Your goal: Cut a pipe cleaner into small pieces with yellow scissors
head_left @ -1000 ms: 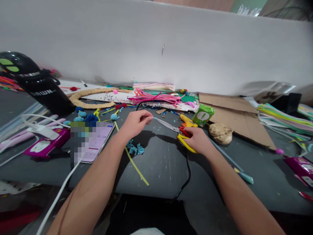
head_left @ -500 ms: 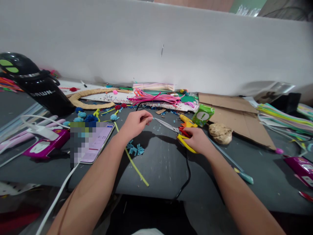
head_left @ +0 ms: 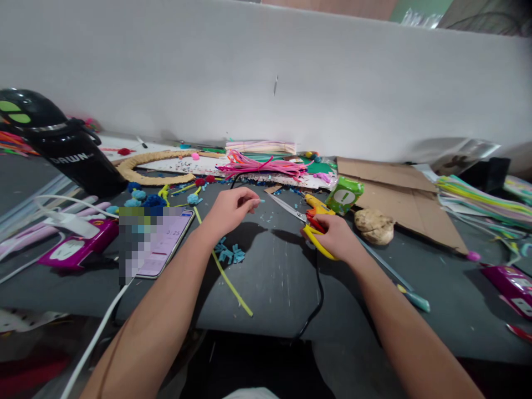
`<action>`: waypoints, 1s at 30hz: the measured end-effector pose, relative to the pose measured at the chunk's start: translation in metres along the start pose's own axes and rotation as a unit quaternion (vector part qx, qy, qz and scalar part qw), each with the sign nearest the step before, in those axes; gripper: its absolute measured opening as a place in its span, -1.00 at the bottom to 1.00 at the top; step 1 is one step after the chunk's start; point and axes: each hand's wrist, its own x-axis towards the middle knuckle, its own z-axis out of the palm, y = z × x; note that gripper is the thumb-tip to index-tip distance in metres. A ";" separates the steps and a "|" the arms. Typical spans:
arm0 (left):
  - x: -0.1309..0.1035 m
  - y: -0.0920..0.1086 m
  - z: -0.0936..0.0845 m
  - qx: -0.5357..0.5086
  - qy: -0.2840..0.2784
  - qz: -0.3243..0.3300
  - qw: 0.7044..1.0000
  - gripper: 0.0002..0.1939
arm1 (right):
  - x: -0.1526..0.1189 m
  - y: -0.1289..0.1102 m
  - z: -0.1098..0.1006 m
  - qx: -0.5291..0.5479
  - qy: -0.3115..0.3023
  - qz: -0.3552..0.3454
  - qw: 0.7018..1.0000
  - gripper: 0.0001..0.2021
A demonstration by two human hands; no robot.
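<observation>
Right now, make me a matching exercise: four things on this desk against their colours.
Things:
1. scissors handles, held in the right hand
2. bottle at far left
3. cut bits below the left hand
4. small box with an exclamation mark

Colours:
A. green
B. blue
C. yellow and red
D. black

Pairs: 1-C, 2-D, 3-B, 4-A

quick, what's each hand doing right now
left hand: pinched shut on a small blue piece
right hand: closed on the scissors
</observation>
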 end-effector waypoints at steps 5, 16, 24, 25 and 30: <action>0.000 -0.002 0.001 -0.018 0.002 -0.010 1.000 -0.69 | 0.000 0.003 0.002 -0.002 -0.005 -0.006 1.000 -0.70; 0.000 0.002 -0.001 -0.006 -0.004 0.016 1.000 -0.71 | 0.001 0.006 0.003 -0.011 0.003 -0.025 1.000 -0.69; -0.001 0.002 0.000 -0.010 -0.001 0.006 1.000 -0.68 | 0.000 0.000 0.001 -0.024 -0.005 -0.019 1.000 -0.78; -0.001 0.003 0.000 -0.010 -0.001 0.005 1.000 -0.68 | 0.000 0.000 0.001 -0.026 -0.006 -0.018 0.999 -0.79; -0.002 0.005 0.000 -0.005 0.000 0.005 1.000 -0.70 | 0.000 0.000 0.000 -0.029 -0.011 -0.015 0.999 -0.79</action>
